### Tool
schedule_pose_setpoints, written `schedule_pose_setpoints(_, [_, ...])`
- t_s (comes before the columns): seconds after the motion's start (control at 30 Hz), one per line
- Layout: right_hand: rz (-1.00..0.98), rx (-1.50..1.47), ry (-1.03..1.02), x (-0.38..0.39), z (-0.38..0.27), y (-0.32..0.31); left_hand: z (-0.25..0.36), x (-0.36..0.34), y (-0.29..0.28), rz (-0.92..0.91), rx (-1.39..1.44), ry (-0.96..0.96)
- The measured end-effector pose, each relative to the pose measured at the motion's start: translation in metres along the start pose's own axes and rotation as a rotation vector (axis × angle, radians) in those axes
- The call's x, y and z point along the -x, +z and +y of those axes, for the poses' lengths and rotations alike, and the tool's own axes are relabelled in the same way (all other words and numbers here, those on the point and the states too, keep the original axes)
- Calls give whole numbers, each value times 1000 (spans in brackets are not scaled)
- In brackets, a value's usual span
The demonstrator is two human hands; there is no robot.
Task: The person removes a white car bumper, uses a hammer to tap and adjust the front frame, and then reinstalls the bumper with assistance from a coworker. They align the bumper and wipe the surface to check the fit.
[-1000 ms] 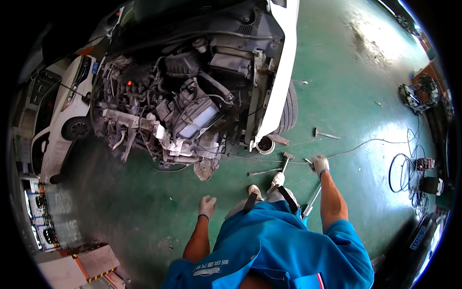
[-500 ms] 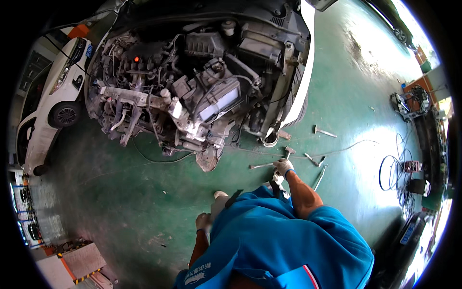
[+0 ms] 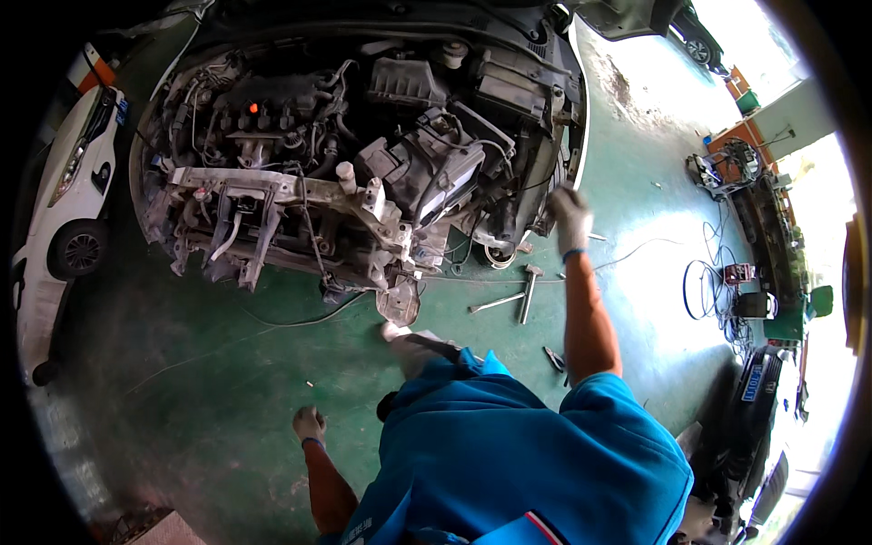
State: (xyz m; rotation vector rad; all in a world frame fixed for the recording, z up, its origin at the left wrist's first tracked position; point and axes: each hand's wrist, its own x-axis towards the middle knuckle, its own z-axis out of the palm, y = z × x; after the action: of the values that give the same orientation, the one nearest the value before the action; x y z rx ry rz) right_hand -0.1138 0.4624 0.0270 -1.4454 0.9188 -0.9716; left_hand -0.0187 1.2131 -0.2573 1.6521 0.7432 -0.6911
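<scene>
My right hand [image 3: 571,221], in a pale glove, is stretched forward to the front fender edge [image 3: 556,173] of a partly stripped car. Its fingers are blurred against the dark edge, so I cannot tell whether they touch or grip it. Low on my left, my gloved left hand [image 3: 310,424] hangs over the floor with its fingers curled in and nothing visible in them. Between my body and the car, a hammer [image 3: 526,300] lies on the green floor, close to a metal bar tool [image 3: 497,302]. Pliers [image 3: 554,358] lie beside my right forearm.
The exposed engine bay [image 3: 300,136] takes up the far side, its front crossbeam [image 3: 272,186] bare. A white car [image 3: 64,191] is parked at left. Coiled cables [image 3: 704,286] and a dark bumper [image 3: 745,427] are at right. My shoe [image 3: 393,331] stands near a hanging metal plate [image 3: 398,304].
My right hand has risen from beside the hammer to the fender edge. My left hand has swung outward to the left. The view has shifted, and my foot is nearer the car.
</scene>
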Motion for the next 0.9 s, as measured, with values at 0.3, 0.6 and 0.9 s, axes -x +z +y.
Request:
schedule_pose_setpoints(0.3, [144, 187, -918, -27, -230, 147, 127, 47, -10, 32, 115, 44])
schedule_pose_setpoints(0.6, [123, 568, -1087, 45, -326, 228, 92, -79, -132, -473, -777, -320])
schedule_pose_setpoints(0.9, [104, 327, -4, 217, -141, 184, 224, -301, -108, -868, -1336, 1369])
